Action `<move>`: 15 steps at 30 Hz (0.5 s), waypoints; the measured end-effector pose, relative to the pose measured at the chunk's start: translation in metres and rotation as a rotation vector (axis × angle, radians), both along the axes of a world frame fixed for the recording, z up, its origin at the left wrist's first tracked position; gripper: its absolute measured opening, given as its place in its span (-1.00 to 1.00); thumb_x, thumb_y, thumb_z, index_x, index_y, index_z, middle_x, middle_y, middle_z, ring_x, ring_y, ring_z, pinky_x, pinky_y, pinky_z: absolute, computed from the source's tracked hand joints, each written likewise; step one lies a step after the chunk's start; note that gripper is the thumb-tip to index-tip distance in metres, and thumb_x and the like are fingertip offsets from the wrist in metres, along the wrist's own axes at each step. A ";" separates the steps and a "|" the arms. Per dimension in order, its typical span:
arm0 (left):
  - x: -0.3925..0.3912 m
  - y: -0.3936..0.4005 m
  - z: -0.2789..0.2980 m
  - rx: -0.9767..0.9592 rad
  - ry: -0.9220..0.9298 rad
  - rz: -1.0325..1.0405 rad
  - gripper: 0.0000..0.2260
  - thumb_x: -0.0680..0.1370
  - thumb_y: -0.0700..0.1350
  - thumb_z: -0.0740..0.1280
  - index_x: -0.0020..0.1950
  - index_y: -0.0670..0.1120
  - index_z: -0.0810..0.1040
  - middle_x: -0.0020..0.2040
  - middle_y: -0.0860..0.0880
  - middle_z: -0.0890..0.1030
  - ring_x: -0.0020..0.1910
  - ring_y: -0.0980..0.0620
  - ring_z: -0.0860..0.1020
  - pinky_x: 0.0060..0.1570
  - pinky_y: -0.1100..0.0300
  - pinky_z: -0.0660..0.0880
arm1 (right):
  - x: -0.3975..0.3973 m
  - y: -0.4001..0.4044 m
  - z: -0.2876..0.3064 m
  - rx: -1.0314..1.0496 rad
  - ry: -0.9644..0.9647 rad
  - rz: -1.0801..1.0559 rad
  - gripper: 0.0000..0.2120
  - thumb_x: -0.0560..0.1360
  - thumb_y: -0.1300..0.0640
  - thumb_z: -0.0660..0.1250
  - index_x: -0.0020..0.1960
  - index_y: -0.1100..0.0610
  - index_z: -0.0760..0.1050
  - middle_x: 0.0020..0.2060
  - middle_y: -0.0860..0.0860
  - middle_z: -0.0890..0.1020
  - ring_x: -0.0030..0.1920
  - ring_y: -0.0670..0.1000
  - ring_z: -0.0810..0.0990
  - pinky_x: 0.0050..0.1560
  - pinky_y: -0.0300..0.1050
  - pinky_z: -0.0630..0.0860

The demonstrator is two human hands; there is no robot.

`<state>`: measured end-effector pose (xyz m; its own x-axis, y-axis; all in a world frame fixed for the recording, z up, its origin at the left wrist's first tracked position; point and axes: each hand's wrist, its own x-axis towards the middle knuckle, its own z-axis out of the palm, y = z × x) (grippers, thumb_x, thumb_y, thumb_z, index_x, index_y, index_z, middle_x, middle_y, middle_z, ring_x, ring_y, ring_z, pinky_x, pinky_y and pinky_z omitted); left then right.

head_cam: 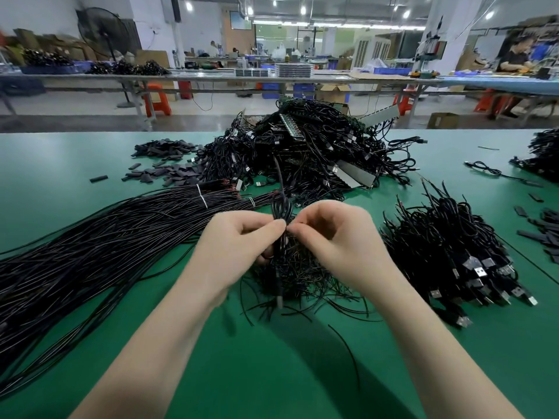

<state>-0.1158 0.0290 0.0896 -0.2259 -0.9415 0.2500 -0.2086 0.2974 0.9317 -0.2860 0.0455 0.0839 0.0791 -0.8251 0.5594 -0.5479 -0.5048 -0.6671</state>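
My left hand [239, 240] grips a folded black cable [280, 207] upright above the green table [272, 373]. Its loops stick up past my fingers, and a plug end hangs down below the hand. Close against it on the right, my right hand [335, 234] pinches a thin tie or wire at the middle of the cable bundle. Beneath both hands lies a small heap of thin black wire ties [299, 276].
Long straight black cables [90, 252] fan across the left of the table. A big tangle of cables and circuit boards [311, 149] sits behind. Bundled USB cables [447, 255] lie at the right, black sleeve pieces [169, 161] at the back left. A person works far right.
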 end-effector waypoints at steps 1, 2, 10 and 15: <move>-0.001 0.000 0.001 0.252 0.129 -0.004 -0.83 0.50 -0.08 0.41 -0.27 -0.09 0.68 -0.40 -0.07 0.62 -0.43 0.07 0.53 -0.45 0.25 0.47 | 0.002 -0.001 -0.003 -0.258 0.277 -0.099 -0.94 0.43 0.28 0.47 -0.19 0.19 0.61 -0.31 -0.01 0.62 -0.27 -0.01 0.58 -0.24 -0.14 0.54; -0.002 0.000 0.003 0.453 0.245 -0.010 -0.85 0.49 -0.12 0.42 -0.27 -0.12 0.65 -0.43 -0.05 0.59 -0.49 0.10 0.50 -0.53 0.27 0.44 | 0.006 -0.001 -0.006 -0.451 0.463 -0.145 -0.93 0.40 0.34 0.48 -0.18 0.24 0.60 -0.28 0.05 0.63 -0.23 0.08 0.60 -0.22 -0.08 0.55; -0.001 -0.001 -0.005 -0.172 0.018 0.064 -0.93 0.52 -0.13 0.43 -0.04 0.02 0.67 -0.29 0.07 0.66 -0.32 0.22 0.56 -0.22 0.37 0.49 | 0.011 0.001 0.001 0.313 -0.406 -0.014 -0.80 0.44 -0.08 0.46 -0.12 0.05 0.68 -0.24 -0.05 0.72 -0.23 -0.13 0.67 -0.21 -0.27 0.56; 0.000 0.003 -0.004 -0.482 -0.153 0.079 -0.68 0.51 -0.19 0.43 0.00 0.28 0.58 -0.12 0.29 0.65 -0.15 0.28 0.61 -0.11 0.48 0.45 | 0.004 0.001 0.007 0.779 -0.873 0.193 -0.85 0.25 0.03 0.52 -0.27 0.10 0.71 -0.28 0.02 0.69 -0.34 -0.10 0.63 -0.37 -0.33 0.53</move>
